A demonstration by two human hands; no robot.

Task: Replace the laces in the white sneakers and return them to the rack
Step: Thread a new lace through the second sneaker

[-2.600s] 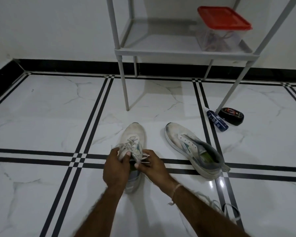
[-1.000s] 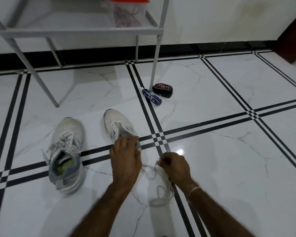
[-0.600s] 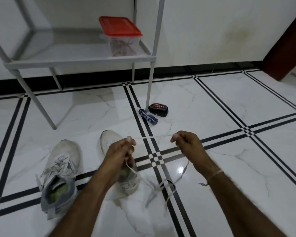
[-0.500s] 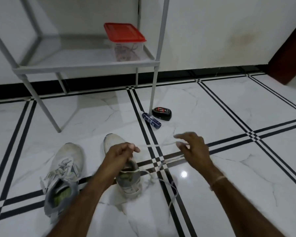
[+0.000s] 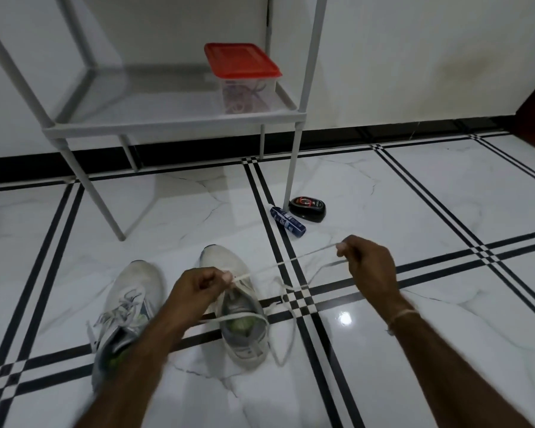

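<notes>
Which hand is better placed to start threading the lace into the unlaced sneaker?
Likely left: the left hand pinches the lace directly over the unlaced sneaker, while the right hand holds its other part off to the side.

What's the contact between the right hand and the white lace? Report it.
Touching. Head view: the right hand pinches the white lace between fingertips; the lace runs on to the left hand.

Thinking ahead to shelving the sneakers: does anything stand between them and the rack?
Nothing visible on the floor between the sneakers and the rack. A box takes the shelf's right end; the bottle and tin lie by its right front leg, off the direct path.
</notes>
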